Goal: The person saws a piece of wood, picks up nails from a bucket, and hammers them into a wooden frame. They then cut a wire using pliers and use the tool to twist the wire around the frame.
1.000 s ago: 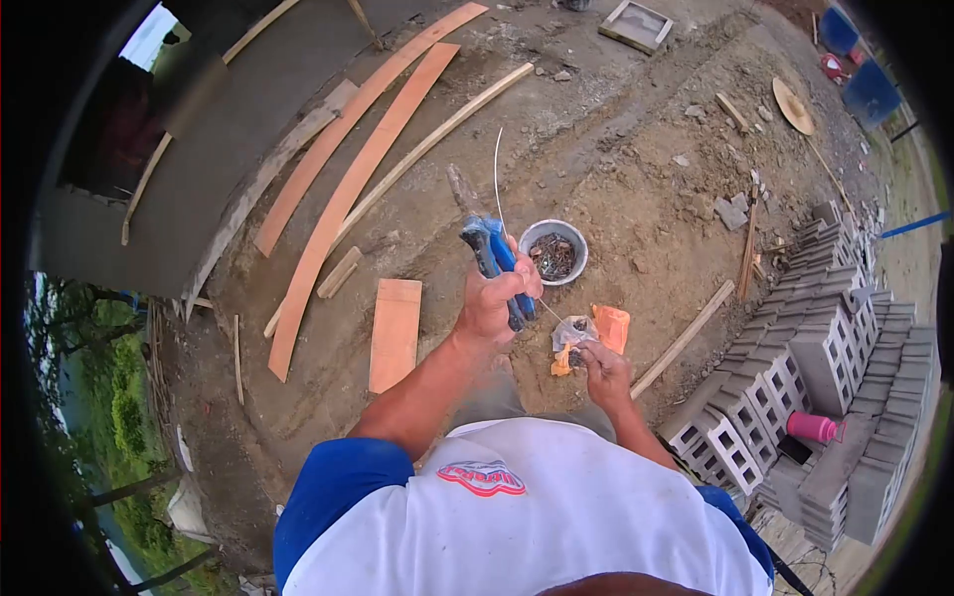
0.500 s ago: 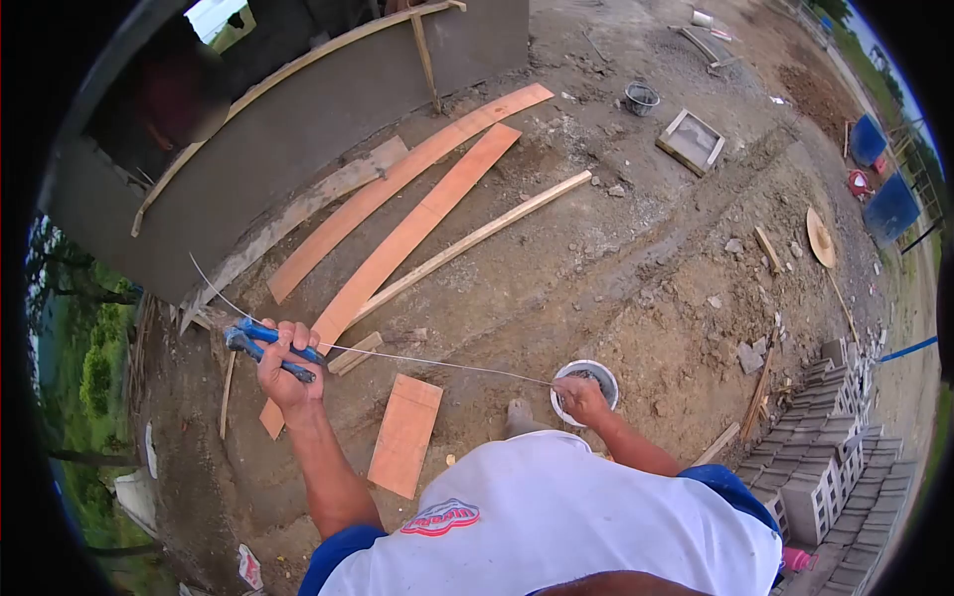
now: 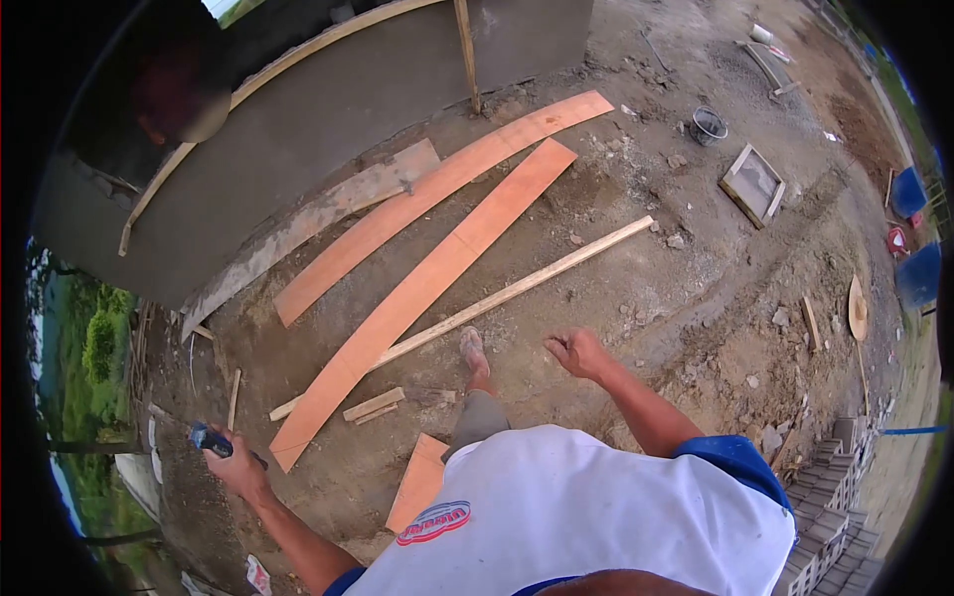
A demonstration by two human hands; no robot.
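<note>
My left hand (image 3: 237, 470) is closed around blue-handled pliers (image 3: 208, 439), low at the left beyond the near end of an orange board (image 3: 427, 298). A thin curved wire (image 3: 192, 364) shows above that hand; where it ends I cannot make out. My right hand (image 3: 579, 355) is closed in a pinch over the bare soil, right of my foot (image 3: 474, 348). Whatever it pinches, if anything, is too fine to see. Between the hands lie the orange board and a long wooden batten (image 3: 517, 290) that passes under it.
A second orange board (image 3: 447, 194) and a grey plank (image 3: 318, 223) lie along the plastered wall (image 3: 328, 129). Short wood pieces (image 3: 375, 405) and an orange offcut (image 3: 417, 482) are near my legs. A bucket (image 3: 709, 126), a framed screen (image 3: 753, 186) and stacked blocks (image 3: 830, 517) stand rightward.
My left hand with the pliers has moved down and left. My right hand has moved away from the white bucket, which is out of sight. My foot has stepped forward and the view has shifted.
</note>
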